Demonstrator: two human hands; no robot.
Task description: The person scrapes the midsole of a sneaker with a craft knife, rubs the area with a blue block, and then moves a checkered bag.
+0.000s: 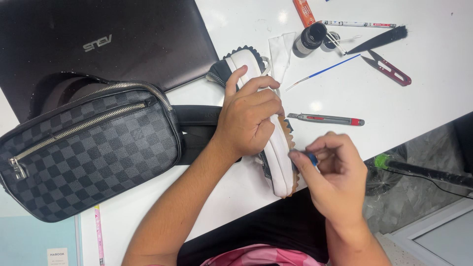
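The left hand (pixel 249 116) is wrapped tight around a shoe (pixel 276 148) that lies on its side on the white worktop (pixel 345 93), near the edge closest to the person. The shoe has a thick white side and a brown toothed sole. The right hand (pixel 335 175) is pinched shut on a small blue tool (pixel 311 157), and its tip sits right at the sole edge, at about 4 o'clock from the left hand. I think the work on the sole edge is under way, not finished: the tool is on the shoe and the other tools lie out ready. How much of the edge is done I cannot tell, because the left hand covers the middle of the shoe and the far side faces away. The blue tool is mostly hidden in the fingers, so its kind is unclear. At 1 o'clock from the shoe stand a small dark bottle (pixel 309 39), a thin blue stick (pixel 330 69) and red snips (pixel 389 70). A grey and red craft knife (pixel 325 119) lies at 3 o'clock. A checked grey bag (pixel 93 152) sits at 9 o'clock, partly over a dark closed laptop (pixel 123 39). The bag's strap runs behind the left hand and is cut off from sight.
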